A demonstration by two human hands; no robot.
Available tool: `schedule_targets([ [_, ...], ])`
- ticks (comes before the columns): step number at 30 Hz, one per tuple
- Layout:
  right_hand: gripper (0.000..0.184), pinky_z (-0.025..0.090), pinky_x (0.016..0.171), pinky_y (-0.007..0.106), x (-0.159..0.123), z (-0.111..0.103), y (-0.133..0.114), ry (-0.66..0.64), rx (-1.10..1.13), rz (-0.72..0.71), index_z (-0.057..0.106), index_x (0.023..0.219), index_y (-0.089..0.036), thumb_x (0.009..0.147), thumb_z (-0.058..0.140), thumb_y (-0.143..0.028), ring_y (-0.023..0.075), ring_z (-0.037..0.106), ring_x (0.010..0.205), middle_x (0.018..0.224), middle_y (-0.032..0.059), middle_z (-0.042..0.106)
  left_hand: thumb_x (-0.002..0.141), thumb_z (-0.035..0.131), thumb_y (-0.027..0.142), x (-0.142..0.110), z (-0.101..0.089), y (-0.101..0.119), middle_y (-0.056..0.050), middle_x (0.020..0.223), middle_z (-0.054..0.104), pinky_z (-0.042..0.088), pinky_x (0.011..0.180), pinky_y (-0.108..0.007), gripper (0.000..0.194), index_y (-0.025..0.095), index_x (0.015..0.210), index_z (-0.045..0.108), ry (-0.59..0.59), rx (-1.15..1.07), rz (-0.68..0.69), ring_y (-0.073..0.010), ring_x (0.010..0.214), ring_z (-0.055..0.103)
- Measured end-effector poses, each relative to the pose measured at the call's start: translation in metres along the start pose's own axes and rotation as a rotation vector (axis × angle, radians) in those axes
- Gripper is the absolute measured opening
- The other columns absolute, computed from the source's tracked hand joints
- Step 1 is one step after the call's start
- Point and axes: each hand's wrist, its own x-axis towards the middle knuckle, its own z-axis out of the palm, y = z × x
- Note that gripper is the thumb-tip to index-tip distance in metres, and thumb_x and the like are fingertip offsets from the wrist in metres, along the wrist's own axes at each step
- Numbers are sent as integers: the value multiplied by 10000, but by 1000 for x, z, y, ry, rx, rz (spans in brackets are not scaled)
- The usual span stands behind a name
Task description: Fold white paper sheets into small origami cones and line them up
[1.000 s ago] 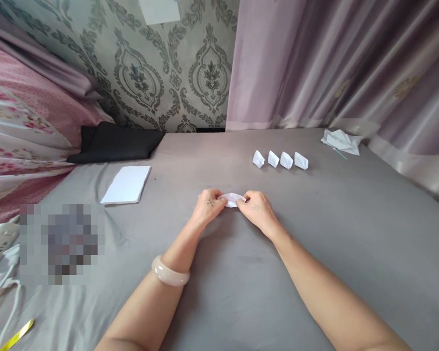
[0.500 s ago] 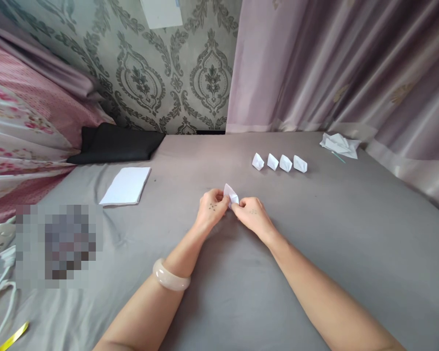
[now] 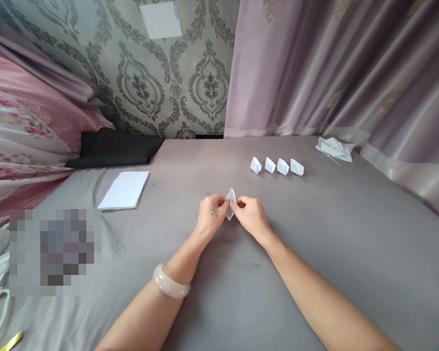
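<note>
folded paper (image 3: 231, 196) pinched between left hand (image 3: 212, 213) and right hand (image 3: 251, 214), four paper shapes (image 3: 283, 167) lying beyond

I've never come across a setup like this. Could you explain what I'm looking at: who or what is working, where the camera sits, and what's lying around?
There is no machine here. You see a person's bare left hand and right hand, through one camera worn on the head, looking forward and down. Between them, the fingers hold a small folded white paper. The left wrist wears a pale bangle.

Everything lies on a grey sheet. Farther back, right of centre, is a row of four folded paper pieces. On the left are a stack of white paper and, behind it, a black cloth. A blurred patch at left hides whatever is there.
</note>
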Motion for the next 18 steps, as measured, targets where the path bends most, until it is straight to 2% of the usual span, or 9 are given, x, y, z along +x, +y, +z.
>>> schedule_targets([
  [4, 206, 388, 586, 241, -2, 0, 0, 22, -19, 14, 641, 648, -176, 773, 549, -311, 146, 596, 599, 633, 30, 685, 802, 533, 330, -3, 2, 3, -12, 626, 660, 350, 552, -231, 217, 186, 727, 676, 70, 161, 38, -129, 575, 563],
  [11, 180, 378, 589, 243, -2, 0, -2, 34, -65, -5, 604, 645, -182, 780, 539, -281, 143, 592, 594, 628, 29, 670, 798, 531, 251, -3, 2, 2, 15, 595, 616, 342, 552, -214, 130, 184, 702, 588, 68, 130, 120, -106, 547, 524],
  [15, 171, 384, 601, 241, -2, 0, -1, 19, -73, -22, 608, 663, -180, 787, 533, -269, 145, 600, 615, 654, 37, 678, 808, 523, 248, -3, 1, 3, 9, 613, 628, 367, 567, -213, 114, 181, 754, 598, 50, 98, 122, -112, 567, 548],
  [18, 175, 384, 590, 237, -2, 0, 0, -10, -48, -15, 615, 679, -178, 796, 531, -279, 144, 598, 610, 652, 34, 679, 802, 528, 240, -2, 0, 4, -4, 647, 655, 390, 594, -220, 147, 173, 877, 636, 32, 71, 94, -123, 601, 577],
])
